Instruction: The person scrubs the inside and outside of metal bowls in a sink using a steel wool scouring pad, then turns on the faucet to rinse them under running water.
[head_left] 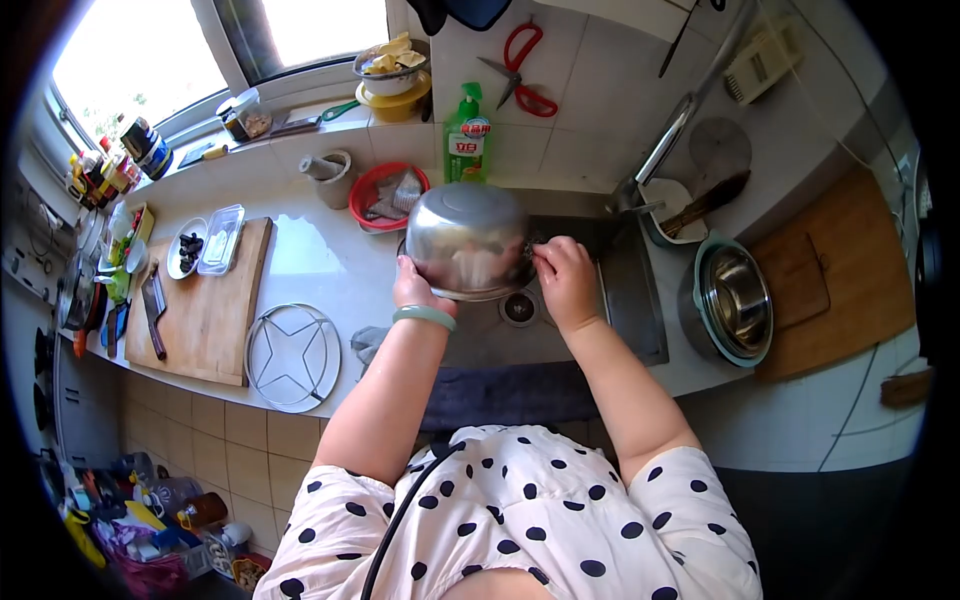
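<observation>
A shiny metal bowl [468, 230] is held bottom-up above the sink [635, 310]. My left hand [416, 285], with a pale green bangle [425, 317] at the wrist, grips the bowl's near left rim. At the bowl's right side, my right hand [566, 275] pinches a small dark, tangled pad that looks like a steel wool scourer [529, 246], pressed against the metal. Most of the pad is hidden by the fingers. Below the bowl, the sink drain [519, 308] shows.
Behind the sink stand a green soap bottle [467, 135] and a faucet [640, 185]. Nested bowls [735, 300] sit to the right. A wire rack [292, 357], a cutting board [200, 330] with a knife [154, 310], and a red basin [365, 190] are on the left.
</observation>
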